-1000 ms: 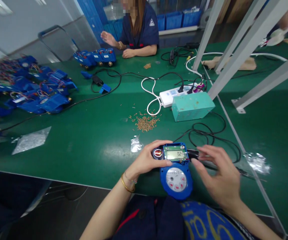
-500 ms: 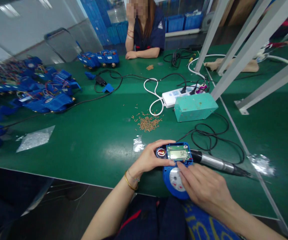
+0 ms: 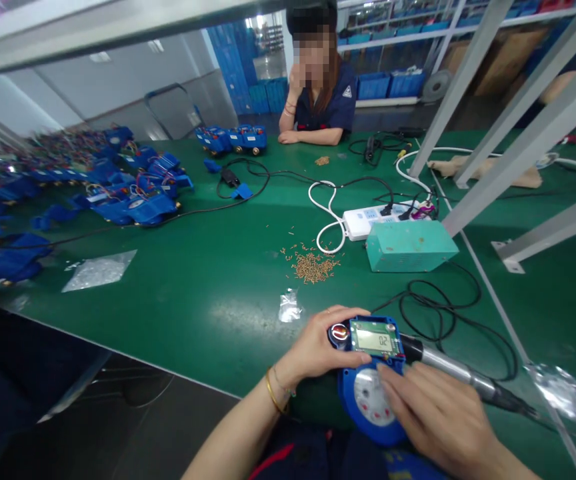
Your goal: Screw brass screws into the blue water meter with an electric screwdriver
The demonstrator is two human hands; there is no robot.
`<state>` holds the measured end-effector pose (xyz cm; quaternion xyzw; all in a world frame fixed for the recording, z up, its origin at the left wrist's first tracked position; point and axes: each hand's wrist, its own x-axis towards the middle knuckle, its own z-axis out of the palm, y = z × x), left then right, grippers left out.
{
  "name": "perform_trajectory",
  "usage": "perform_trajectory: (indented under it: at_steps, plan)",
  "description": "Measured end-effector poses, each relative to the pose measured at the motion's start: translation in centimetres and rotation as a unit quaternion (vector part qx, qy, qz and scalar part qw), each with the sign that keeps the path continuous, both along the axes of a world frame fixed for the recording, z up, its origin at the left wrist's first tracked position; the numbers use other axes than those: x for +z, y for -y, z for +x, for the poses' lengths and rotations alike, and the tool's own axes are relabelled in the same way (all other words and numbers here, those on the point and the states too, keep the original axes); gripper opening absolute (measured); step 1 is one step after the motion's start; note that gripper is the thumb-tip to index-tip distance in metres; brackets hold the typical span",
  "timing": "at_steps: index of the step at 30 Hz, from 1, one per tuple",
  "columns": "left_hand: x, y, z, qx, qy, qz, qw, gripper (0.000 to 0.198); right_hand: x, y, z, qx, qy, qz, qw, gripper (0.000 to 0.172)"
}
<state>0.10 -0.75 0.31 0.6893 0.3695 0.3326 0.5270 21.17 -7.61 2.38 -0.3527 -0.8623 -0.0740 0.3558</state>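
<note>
A blue water meter with a lit LCD screen and a round white dial lies at the near table edge. My left hand grips its upper left side, thumb under the screen. My right hand rests on its lower right, fingertips touching the body just below the screen. A silver and black electric screwdriver lies on the table right of the meter, touching neither hand.
A pile of small brass screws and a small plastic bag lie beyond the meter. A teal power box, a white power strip and black cables sit to the right. Blue meters crowd the far left. A person sits opposite.
My right hand left the screwdriver and came down onto the meter's lower right. The view tilted upward. The person opposite raised a hand to the face.
</note>
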Motion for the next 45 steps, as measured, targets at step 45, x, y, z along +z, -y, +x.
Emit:
perform_trajectory:
  at_steps: [45]
  plan:
    - [-1.0, -0.2, 0.3, -0.001, 0.001, -0.114, 0.993, 0.068, 2.4, -16.2, -1.2, 0.167, 0.036, -0.661, 0.731, 0.031]
